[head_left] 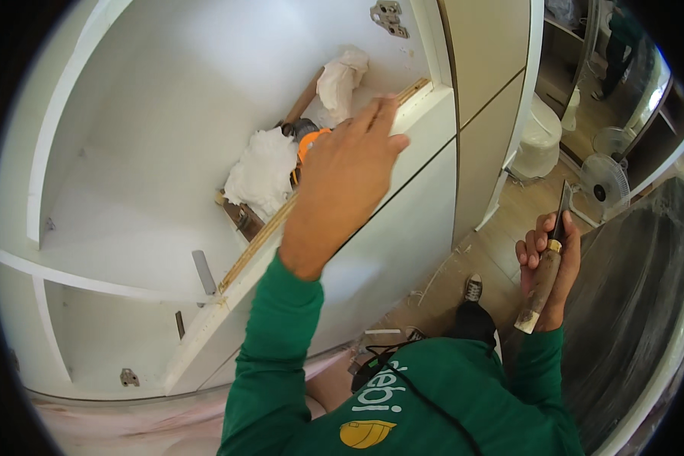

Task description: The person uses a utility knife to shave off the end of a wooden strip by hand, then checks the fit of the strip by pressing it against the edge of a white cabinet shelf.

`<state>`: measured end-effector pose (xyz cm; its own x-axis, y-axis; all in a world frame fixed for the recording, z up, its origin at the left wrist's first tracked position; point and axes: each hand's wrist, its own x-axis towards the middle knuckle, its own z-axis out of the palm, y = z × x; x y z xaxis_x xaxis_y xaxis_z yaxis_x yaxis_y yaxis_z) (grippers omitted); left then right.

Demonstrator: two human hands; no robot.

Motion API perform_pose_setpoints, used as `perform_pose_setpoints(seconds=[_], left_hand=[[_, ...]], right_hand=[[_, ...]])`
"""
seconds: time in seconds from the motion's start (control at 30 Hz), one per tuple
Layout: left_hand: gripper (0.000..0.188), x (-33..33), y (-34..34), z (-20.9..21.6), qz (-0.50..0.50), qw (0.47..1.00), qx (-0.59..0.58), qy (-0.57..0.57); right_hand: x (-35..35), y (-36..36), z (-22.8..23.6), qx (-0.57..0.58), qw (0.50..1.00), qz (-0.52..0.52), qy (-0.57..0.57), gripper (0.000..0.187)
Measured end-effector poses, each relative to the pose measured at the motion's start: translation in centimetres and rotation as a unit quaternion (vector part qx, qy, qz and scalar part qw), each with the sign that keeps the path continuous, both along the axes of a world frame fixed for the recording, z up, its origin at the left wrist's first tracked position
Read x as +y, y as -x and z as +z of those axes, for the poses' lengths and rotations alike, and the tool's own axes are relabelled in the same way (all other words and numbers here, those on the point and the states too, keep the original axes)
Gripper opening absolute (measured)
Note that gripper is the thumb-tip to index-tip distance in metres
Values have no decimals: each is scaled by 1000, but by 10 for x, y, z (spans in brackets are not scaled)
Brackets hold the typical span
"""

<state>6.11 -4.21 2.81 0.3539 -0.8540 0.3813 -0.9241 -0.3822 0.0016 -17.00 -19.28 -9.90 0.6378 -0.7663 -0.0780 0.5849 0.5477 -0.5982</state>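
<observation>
The open white cabinet (pixel 129 144) is biggest. Along its front rail (pixel 422 112) runs a bare wooden strip (pixel 239 272). Inside the cabinet, near that rail, lie 2 crumpled white bundles (pixel 262 171). Over the rail, the left hand (pixel 349 171) lies back upward, fingers straight and close together, no object visible in its grip; whether it presses on the strip, I cannot tell. Right of the cabinet, apart from it, the right hand (pixel 561 262) is wrapped around a wood-handled blade (pixel 543 283), tip up. Good handling probably means feeling along the strip lightly, minding splinters, keeping the blade well clear of the left fingers, and gripping its handle rather than near its edge.
</observation>
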Motion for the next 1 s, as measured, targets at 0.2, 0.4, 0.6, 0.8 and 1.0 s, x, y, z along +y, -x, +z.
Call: perform_pose_setpoints(seconds=[0.2, 0.4, 0.6, 0.8, 1.0], left_hand=[[38, 43, -9, 25, 35, 980, 194, 9], [32, 55, -27, 40, 90, 927, 363, 19], [30, 37, -45, 37, 101, 893, 437, 30], [32, 25, -54, 43, 143, 886, 442, -18], [29, 37, -57, 34, 107, 888, 447, 26]], right_hand=[[-18, -3, 0, -1, 1000, -3, -16, 34], [-60, -16, 3, -28, 999, 36, -9, 34], [-87, -26, -7, -34, 998, 55, -3, 34], [-81, -33, -23, -10, 995, 95, -13, 35], [-66, -20, -12, -12, 997, 71, 1, 34]])
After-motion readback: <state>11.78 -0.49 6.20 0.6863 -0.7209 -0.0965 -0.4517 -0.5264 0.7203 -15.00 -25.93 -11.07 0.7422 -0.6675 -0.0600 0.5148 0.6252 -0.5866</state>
